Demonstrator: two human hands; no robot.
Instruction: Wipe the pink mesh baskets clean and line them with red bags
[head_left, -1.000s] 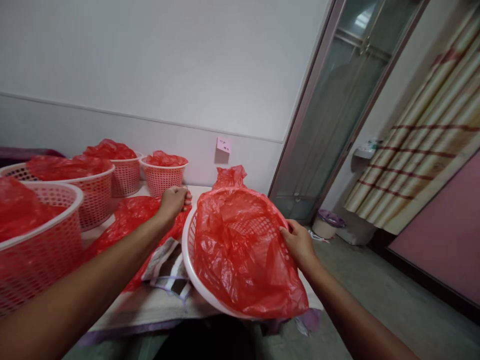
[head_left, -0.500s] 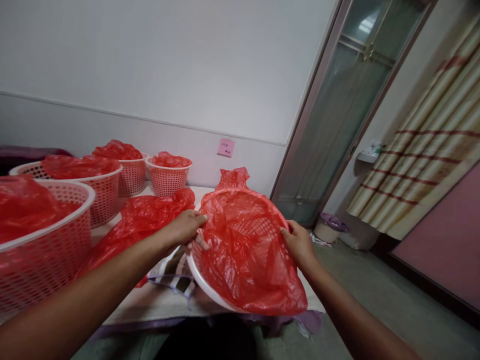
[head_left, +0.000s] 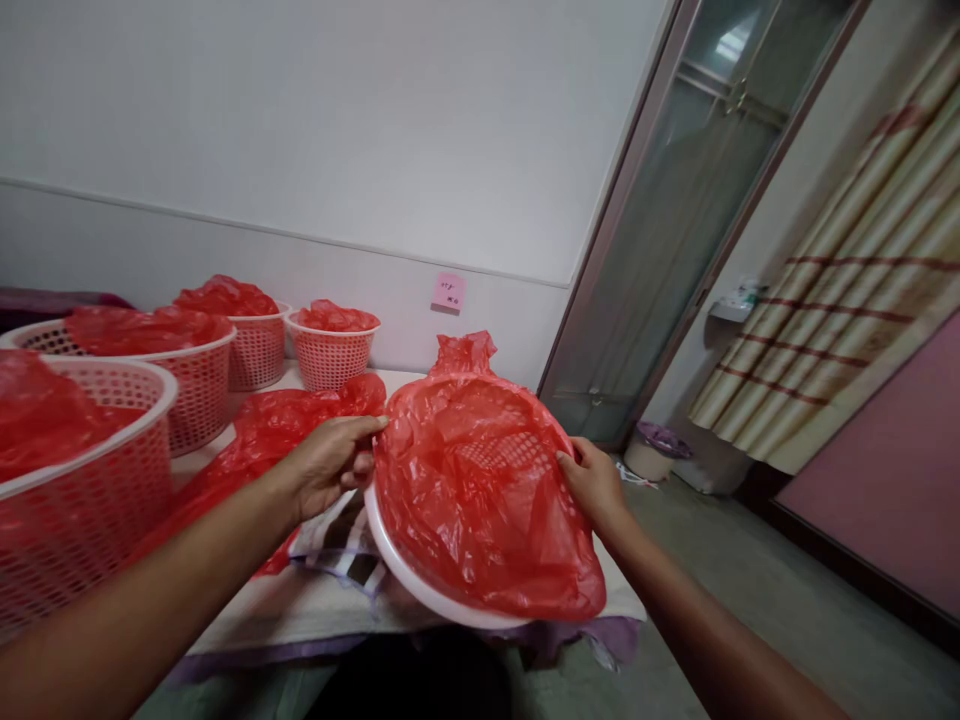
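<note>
A white plastic basket (head_left: 409, 575) tilts toward me at the front of the table. Spread inside it and folded over part of its rim is a red plastic bag (head_left: 480, 490); a bunched end sticks up behind the far rim. My left hand (head_left: 337, 462) pinches the bag's edge at the left rim, fingers curled. On the right side, my right hand (head_left: 594, 487) grips the rim through the bag, thumb on the inside. A loose pile of red plastic bags (head_left: 281, 430) lies left of the basket, beside a striped cloth (head_left: 341, 545).
Several white baskets with red bags stand on the left, including a large near basket (head_left: 97, 500) and a small one (head_left: 334, 355) by the wall. A pink note (head_left: 448, 292) is stuck there. A waste bin (head_left: 654, 450) stands on the floor at right.
My left hand has shifted left and slightly up along the rim, drawing the bag's edge over the left side. The right hand keeps its hold, and the view has shifted slightly.
</note>
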